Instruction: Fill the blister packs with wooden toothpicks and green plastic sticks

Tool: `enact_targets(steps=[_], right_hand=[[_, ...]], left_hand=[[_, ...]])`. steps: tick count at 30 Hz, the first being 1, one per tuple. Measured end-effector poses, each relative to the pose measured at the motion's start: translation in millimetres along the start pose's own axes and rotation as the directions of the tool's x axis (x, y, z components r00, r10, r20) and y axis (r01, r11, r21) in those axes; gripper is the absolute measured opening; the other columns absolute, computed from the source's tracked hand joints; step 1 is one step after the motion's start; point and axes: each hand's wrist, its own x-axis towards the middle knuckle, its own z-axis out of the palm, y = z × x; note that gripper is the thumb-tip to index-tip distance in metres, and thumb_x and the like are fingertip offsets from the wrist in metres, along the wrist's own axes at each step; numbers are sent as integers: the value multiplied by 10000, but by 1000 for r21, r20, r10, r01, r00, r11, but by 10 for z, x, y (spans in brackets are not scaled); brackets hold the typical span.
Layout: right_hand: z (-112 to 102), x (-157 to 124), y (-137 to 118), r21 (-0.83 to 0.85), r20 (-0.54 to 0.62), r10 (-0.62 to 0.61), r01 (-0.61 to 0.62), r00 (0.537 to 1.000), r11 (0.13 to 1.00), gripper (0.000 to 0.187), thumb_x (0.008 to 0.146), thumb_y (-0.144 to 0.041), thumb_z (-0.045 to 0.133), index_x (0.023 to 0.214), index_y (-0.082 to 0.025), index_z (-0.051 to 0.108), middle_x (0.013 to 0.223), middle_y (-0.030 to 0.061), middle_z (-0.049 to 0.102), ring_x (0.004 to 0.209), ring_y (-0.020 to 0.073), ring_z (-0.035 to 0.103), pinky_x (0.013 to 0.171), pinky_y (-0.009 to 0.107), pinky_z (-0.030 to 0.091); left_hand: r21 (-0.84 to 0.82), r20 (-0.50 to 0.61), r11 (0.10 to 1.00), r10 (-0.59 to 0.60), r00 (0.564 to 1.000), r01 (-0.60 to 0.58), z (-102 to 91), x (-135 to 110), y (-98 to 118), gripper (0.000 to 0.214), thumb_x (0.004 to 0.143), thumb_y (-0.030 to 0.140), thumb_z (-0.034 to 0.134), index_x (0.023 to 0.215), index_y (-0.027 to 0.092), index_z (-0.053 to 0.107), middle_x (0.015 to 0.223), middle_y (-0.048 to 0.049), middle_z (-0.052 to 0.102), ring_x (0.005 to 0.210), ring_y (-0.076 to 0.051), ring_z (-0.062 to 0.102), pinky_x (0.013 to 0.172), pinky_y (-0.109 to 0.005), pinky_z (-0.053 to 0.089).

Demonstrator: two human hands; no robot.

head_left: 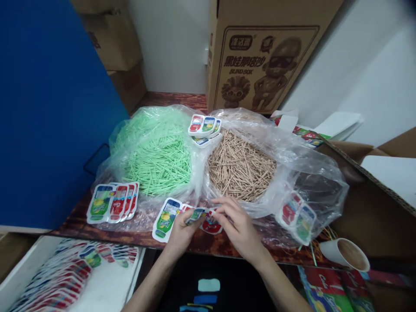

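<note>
Near the table's front edge, my left hand (pixel 182 229) pinches a can-shaped twin packet (pixel 196 215), its green part showing between thumb and fingers. At the right end of that packet, my right hand (pixel 237 229) has thumb and index finger closed, the other fingers loosely raised. Under and beside my hands lie more flat packets, one with a green can print (pixel 165 221) and one with a red print (pixel 212 226). Just behind are a clear bag of green sticks (pixel 159 164) and a clear bag of brown sticks (pixel 242 167).
Fanned packets (pixel 113 203) lie left, stacked packets (pixel 204 125) between the bags, another packet (pixel 298 216) right. A white box (pixel 107 286) of packets stands lower left. A paper cup (pixel 344 255) tilts at the right edge. A large carton (pixel 260 60) and blue panel (pixel 48 108) bound the table.
</note>
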Motion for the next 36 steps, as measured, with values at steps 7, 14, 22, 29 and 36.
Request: enact_targets(steps=[7, 14, 22, 29, 36], right_hand=[[32, 19, -71, 32, 107, 2, -6, 994, 999, 175, 935, -283, 505, 887, -238, 667, 1094, 78, 642, 1072, 245, 568, 945, 405, 431], [99, -43, 51, 274, 95, 233, -251, 968, 929, 301, 920, -384, 525, 1199, -291, 591, 1196, 54, 648, 1095, 236, 601, 953, 361, 473], [394, 39, 151, 180, 311, 233, -298, 921, 937, 252, 936, -404, 479, 1016, -248, 660, 1044, 43, 701, 978, 227, 643, 879, 330, 480], [634, 34, 94, 105, 409, 133, -192, 903, 976, 232, 955, -316, 446, 928, -243, 665, 966, 38, 692, 910, 212, 638, 824, 313, 466], [718, 118, 103, 95, 429, 102, -157, 897, 983, 232, 957, -284, 440, 936, -240, 667, 946, 42, 698, 886, 209, 639, 816, 316, 464]], left_hand=[[-83, -37, 996, -26, 999, 23, -22, -83, 42, 187, 751, 336, 723, 794, 155, 737, 785, -20, 723, 738, -178, 631, 749, -287, 492], [-144, -280, 989, -64, 958, 24, -666, -61, 66, 305, 608, 351, 823, 802, 149, 701, 741, -11, 711, 654, -148, 632, 650, -258, 511], [123, -715, 992, 69, 696, 28, -2312, -81, 305, 539, 501, 486, 826, 877, 131, 672, 738, -28, 711, 641, -190, 640, 661, -328, 536], [569, -784, 724, 334, 524, 390, -2618, 207, 26, 458, 703, 442, 663, 1037, 128, 665, 1122, -174, 630, 1150, -367, 500, 979, -495, 377], [701, -713, 496, 478, 513, 512, -2316, 286, -245, 564, 883, 437, 460, 1301, 63, 512, 1211, -233, 591, 1120, -353, 535, 962, -465, 394]])
